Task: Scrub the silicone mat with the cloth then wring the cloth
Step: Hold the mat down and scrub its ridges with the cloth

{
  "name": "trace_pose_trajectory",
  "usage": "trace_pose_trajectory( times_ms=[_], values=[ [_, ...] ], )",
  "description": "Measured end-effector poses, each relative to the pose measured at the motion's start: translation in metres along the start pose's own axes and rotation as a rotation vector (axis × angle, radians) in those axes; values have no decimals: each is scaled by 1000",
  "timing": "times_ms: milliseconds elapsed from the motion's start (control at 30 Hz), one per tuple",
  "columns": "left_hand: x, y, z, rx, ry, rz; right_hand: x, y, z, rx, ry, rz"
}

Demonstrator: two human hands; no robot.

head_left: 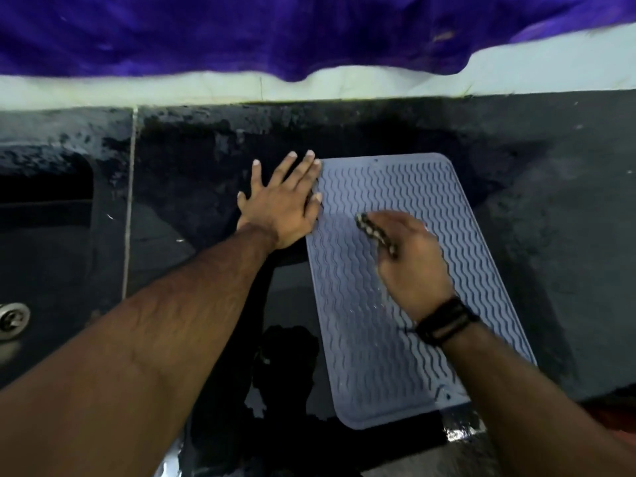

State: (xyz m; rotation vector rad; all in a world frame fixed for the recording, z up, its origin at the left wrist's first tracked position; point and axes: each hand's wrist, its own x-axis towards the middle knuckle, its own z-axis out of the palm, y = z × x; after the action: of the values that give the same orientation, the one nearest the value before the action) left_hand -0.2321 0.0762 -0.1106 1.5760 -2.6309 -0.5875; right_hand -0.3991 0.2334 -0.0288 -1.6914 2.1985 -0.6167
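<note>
Cloth [377, 235] bunched in right hand [409, 259] grip, over mat [395, 339].

Grey wavy-ribbed mat [413, 304] at centre right of frame, lying flat and slightly tilted on a wet black counter [550, 235]. Left hand [284, 208] spread flat at centre, fingertips on the mat's upper-left edge. Right hand [409, 259] over the mat's middle, blurred, gripping a small speckled cloth [375, 234]. Black band [444, 321] on the right wrist. Purple fabric [241, 32] across the top. Sink drain [13, 320] at far left.
</note>
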Motion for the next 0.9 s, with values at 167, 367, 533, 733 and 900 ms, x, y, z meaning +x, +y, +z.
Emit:
trace_pose_trajectory(
  times_ms=[167,367,533,733,900],
  values=[
    [3,2,1,-75,-56,-118,88,-16,22,-125,57,-80],
    [3,1,0,-102,-67,-124,133,-28,53,-320,-122,-121],
    [3,2,1,-112,-68,-130,119,-23,62,-369,-93,-104],
    [3,4,0,-119,-69,-128,127,-28,56,-373,-103,-110],
    [4,3,1,-122,-70,-130,121,-31,57,-393,-102,-101]
  ],
)
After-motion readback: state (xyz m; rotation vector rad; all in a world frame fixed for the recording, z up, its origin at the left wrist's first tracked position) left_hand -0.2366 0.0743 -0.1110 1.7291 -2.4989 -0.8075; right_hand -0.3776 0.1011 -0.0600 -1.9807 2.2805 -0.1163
